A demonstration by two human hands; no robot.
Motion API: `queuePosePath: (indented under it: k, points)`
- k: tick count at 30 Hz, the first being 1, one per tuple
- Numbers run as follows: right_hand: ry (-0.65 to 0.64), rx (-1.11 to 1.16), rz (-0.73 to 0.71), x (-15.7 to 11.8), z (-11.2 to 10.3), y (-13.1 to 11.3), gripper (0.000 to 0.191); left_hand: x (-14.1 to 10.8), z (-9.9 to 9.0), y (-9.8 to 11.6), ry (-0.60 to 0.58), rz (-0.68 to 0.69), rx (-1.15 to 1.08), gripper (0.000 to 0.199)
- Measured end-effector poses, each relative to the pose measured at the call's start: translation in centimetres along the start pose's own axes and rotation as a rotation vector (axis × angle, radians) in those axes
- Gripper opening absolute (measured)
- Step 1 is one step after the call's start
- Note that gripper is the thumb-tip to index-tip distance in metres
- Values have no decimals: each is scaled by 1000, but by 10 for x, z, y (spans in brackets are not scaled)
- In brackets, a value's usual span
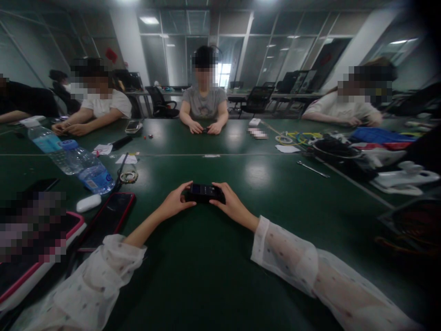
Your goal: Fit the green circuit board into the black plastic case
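Note:
A small black device with a screen on its upper face [203, 192] is held between my two hands over the green table [206, 266]. My left hand [175, 200] grips its left end, thumb at the near side and fingers at the far side. On the opposite end, my right hand [227, 200] holds it in the same way. Faint light marks show on the screen, too small to read. Whether the device rests on the table or is slightly raised, I cannot tell.
Two water bottles [90, 172], a white earbud case [88, 203] and a red-edged phone [112, 216] are at left. A wrench [313, 169] lies right of centre, before cables and a white metal part [404, 177]. Several people sit around the table, one person [205, 103] directly opposite.

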State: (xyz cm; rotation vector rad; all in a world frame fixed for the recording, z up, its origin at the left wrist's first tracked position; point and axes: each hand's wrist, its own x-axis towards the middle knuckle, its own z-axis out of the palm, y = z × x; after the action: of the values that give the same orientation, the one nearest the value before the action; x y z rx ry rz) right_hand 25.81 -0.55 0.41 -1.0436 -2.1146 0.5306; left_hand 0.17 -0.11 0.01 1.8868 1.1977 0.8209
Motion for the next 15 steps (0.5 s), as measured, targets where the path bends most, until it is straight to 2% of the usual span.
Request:
queuePosePath:
  k: [4,15]
  points:
    - [-10,10,15,1,0,1,57,0,-1,2,2,3,13,77]
    - [18,51,38,1,-1,2,49,0,0,1,-5,11,-14,72]
